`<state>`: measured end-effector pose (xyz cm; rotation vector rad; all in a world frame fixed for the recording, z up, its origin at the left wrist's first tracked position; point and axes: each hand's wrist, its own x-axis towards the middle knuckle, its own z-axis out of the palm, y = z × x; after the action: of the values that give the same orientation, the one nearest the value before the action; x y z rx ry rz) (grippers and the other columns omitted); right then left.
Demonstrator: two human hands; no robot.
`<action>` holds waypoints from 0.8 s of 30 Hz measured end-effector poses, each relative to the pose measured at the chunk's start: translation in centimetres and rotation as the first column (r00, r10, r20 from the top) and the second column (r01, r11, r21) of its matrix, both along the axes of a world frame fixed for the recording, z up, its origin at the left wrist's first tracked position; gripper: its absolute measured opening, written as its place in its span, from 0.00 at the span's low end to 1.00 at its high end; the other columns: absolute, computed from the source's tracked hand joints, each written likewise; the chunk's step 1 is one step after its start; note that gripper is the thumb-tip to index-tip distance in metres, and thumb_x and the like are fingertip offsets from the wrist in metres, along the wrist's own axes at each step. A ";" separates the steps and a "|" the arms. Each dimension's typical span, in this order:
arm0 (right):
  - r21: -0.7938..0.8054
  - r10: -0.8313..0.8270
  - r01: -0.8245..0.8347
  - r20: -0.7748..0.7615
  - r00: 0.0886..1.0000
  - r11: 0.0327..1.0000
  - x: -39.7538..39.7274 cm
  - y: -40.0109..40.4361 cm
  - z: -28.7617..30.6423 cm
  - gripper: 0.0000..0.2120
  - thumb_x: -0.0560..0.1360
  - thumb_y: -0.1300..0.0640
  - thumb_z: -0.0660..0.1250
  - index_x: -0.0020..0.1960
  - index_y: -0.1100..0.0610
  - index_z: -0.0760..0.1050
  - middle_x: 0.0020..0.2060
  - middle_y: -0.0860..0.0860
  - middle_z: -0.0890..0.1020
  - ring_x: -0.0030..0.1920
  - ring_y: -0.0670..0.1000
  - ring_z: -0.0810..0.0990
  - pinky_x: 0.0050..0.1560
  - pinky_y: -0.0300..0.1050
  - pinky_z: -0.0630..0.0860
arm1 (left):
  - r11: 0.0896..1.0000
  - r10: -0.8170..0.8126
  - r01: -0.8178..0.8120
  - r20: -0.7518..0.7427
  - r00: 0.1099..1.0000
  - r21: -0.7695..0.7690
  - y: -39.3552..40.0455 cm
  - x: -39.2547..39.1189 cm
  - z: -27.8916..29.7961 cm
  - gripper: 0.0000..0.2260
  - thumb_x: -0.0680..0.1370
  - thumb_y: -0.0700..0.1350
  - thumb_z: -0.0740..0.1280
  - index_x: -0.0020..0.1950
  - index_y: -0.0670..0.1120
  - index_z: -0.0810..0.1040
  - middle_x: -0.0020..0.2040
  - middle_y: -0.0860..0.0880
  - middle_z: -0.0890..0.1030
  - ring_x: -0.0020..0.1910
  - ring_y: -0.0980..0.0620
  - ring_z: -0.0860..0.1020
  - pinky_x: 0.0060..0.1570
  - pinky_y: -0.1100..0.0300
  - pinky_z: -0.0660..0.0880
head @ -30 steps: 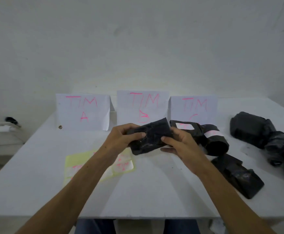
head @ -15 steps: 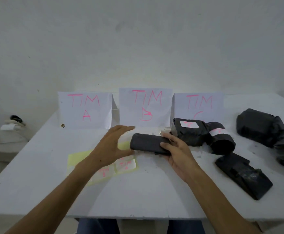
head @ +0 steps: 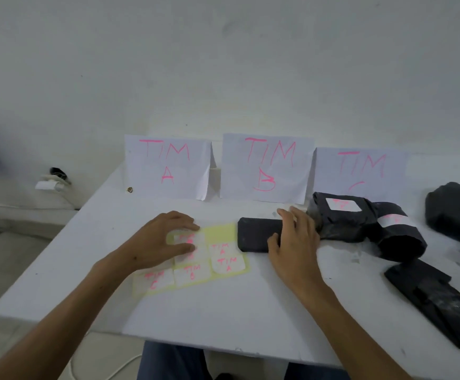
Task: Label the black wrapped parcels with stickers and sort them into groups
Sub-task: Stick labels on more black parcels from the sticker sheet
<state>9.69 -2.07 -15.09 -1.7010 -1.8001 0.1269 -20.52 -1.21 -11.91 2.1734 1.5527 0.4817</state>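
A flat black parcel (head: 256, 238) without a sticker lies on the white table (head: 223, 311) in front of the TIM B sign (head: 267, 165). My right hand (head: 296, 237) lies over its right end, thumb on the near side, fingers across the top. My left hand (head: 165, 237) rests with spread fingers on the yellow sticker sheet (head: 223, 233), fingertips on a sticker. The sheet carries white stickers marked TIM A, B and C in pink. Two stickered parcels (head: 341, 220) (head: 398, 239) lie before the TIM C sign (head: 360, 168).
The TIM A sign (head: 168, 165) stands at the back left with bare table in front. An unlabelled black parcel (head: 437, 300) lies near the right front edge, another (head: 453, 212) at the far right. A wall socket (head: 53, 179) sits off the table's left.
The parcel was held up in both hands, then set down before the TIM B sign. My left hand let go and moved left onto the sticker sheet.
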 end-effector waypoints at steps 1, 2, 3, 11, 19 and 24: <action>0.052 0.013 -0.015 0.041 0.999 0.999 -0.7 -0.1 0.0 0.23 0.74 0.62 0.68 0.69 0.60 0.73 0.69 0.60 0.73 0.71 0.62 0.68 0.70 0.63 0.68 | 1.000 -0.001 0.001 0.005 1.000 0.010 0.0 0.0 -0.1 0.17 0.75 0.54 0.75 0.63 0.60 0.80 0.64 0.61 0.74 0.65 0.60 0.71 0.61 0.72 0.61; 0.088 0.051 -0.055 0.052 0.997 0.995 -1.5 -0.1 0.1 0.21 0.75 0.62 0.68 0.68 0.59 0.74 0.68 0.58 0.74 0.70 0.61 0.69 0.70 0.61 0.69 | 1.000 -0.004 0.004 0.008 1.000 0.017 0.1 0.0 -0.1 0.17 0.75 0.53 0.75 0.63 0.59 0.80 0.63 0.61 0.74 0.64 0.59 0.71 0.61 0.73 0.61; 0.117 0.108 -0.114 0.052 0.993 0.987 -2.3 -0.2 0.4 0.19 0.75 0.61 0.68 0.66 0.59 0.75 0.65 0.56 0.76 0.68 0.59 0.71 0.69 0.58 0.70 | 1.000 -0.010 0.010 0.008 1.000 0.019 0.2 0.0 -0.1 0.17 0.75 0.53 0.75 0.63 0.59 0.81 0.62 0.60 0.75 0.62 0.58 0.72 0.61 0.73 0.62; 0.089 0.436 -0.448 0.126 0.891 0.890 -7.6 0.0 -0.5 0.09 0.78 0.53 0.64 0.52 0.54 0.81 0.47 0.47 0.81 0.50 0.50 0.76 0.51 0.46 0.75 | 0.969 0.229 -0.205 -0.197 0.953 0.137 -0.5 0.0 0.9 0.23 0.67 0.69 0.73 0.52 0.55 0.75 0.47 0.59 0.74 0.45 0.58 0.74 0.43 0.60 0.73; 0.109 0.415 -0.425 0.101 0.904 0.899 -7.9 0.0 -1.4 0.08 0.76 0.54 0.66 0.52 0.53 0.81 0.47 0.46 0.80 0.49 0.50 0.77 0.48 0.47 0.75 | 0.911 0.378 -0.335 -0.160 0.912 0.239 -2.5 0.7 0.7 0.16 0.71 0.64 0.73 0.45 0.53 0.80 0.43 0.58 0.78 0.42 0.56 0.78 0.45 0.58 0.73; 0.102 0.436 -0.439 0.058 0.898 0.893 -7.8 0.2 -1.2 0.08 0.76 0.55 0.67 0.52 0.54 0.81 0.47 0.46 0.80 0.49 0.48 0.77 0.50 0.46 0.76 | 0.883 0.440 -0.432 0.001 0.898 0.184 -2.7 1.9 0.4 0.05 0.75 0.49 0.73 0.43 0.52 0.78 0.40 0.58 0.80 0.43 0.57 0.80 0.38 0.63 0.72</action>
<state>1.90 -1.89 -16.28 -1.2009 -2.1496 0.1847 -18.58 -3.95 -11.50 1.9568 2.1087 0.7465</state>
